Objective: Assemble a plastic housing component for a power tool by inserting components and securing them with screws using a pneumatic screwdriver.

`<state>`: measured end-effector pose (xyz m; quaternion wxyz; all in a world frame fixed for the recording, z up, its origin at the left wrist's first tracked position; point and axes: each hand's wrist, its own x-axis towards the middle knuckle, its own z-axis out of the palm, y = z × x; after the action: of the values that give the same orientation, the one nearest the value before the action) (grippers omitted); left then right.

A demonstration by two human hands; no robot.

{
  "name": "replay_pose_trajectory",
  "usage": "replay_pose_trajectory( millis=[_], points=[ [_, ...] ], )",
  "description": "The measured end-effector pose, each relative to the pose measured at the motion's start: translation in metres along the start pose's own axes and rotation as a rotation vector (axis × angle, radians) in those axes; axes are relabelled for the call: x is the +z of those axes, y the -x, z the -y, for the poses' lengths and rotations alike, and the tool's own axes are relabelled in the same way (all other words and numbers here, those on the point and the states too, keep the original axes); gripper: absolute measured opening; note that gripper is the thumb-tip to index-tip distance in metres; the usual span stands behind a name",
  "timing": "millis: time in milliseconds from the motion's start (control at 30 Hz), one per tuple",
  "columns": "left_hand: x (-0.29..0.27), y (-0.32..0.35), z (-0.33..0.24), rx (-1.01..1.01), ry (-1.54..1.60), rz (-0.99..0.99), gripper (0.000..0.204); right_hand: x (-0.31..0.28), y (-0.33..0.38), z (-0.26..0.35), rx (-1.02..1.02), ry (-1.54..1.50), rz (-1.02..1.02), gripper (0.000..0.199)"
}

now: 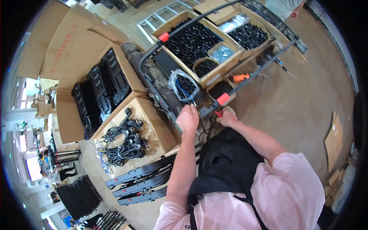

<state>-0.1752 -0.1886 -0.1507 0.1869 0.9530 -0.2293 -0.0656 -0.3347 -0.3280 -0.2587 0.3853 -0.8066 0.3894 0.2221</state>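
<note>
My left hand point(188, 119) is closed at the near corner of a dark tubular metal frame point(205, 112), pinching a thin blue wire point(184, 91) that rises above the fingers. Below that hand a black cable point(202, 128) hangs in front of my apron. A little to the right, my right hand point(229, 118) is wrapped around a small red-handled tool point(219, 114), whose working end I cannot make out. Just above it, a red sleeve point(222, 99) sits on the frame's tube. A clear plastic bag of small black parts point(185, 85) lies beyond my left hand.
Inside the frame stands a wide box point(209, 81) of black parts, with an orange tool point(240, 78) beside it. At left, an open carton point(69, 103) holds black mouldings, and coiled black cables point(124, 140) lie on another carton. Another person point(283, 7) stands at the far right.
</note>
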Motion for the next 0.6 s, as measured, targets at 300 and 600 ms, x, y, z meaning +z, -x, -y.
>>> replay_pose_trajectory(
  millis=[300,600],
  points=[
    [-0.01,-0.009,-0.021,-0.022,0.106,-0.031,0.029,0.05,-0.105,-0.021,0.157,-0.666,0.437,0.011],
    [-0.131,-0.197,0.1,-0.342,-0.034,-0.553,0.029,0.001,-0.071,-0.118,-0.129,-0.783,0.597,0.013]
  ],
)
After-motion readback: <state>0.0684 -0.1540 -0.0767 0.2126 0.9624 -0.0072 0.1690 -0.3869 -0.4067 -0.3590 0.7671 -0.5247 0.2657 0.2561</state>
